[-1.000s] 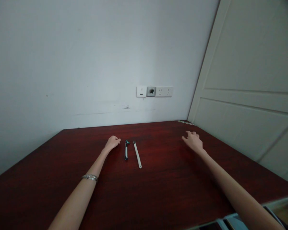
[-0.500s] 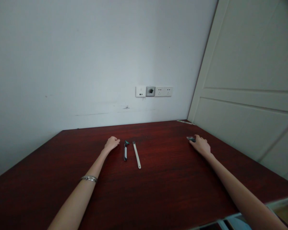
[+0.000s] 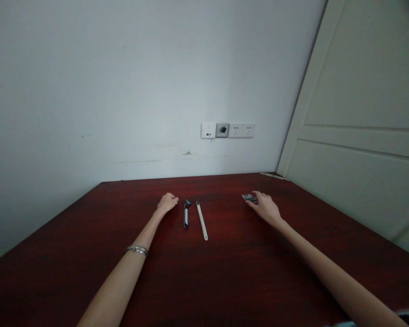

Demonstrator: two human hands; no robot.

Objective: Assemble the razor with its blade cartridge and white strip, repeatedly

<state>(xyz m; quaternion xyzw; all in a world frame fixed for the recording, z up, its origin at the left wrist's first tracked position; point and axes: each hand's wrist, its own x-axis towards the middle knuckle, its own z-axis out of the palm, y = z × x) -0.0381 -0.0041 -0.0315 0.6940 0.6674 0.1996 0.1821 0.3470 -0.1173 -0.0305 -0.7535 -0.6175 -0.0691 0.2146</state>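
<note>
My left hand (image 3: 167, 202) rests on the dark red table (image 3: 225, 272) as a loose fist, holding nothing I can see, just left of a dark razor (image 3: 186, 213) with a teal head. A white stick-like handle (image 3: 202, 220) lies right of the razor. My right hand (image 3: 264, 206) lies further right, its fingertips pinched on a small dark, shiny object (image 3: 248, 197) at the table surface. A metal bracelet (image 3: 137, 249) is on my left wrist.
A white wall stands behind the table, with a row of sockets (image 3: 227, 130), one with a plug in it. A pale panelled door (image 3: 357, 136) closes off the right side. The table's left edge runs diagonally.
My right hand has slid left along the table with the small dark object at its fingertips, which was not visible a second ago. The view has shifted slightly. My left hand has stayed put.
</note>
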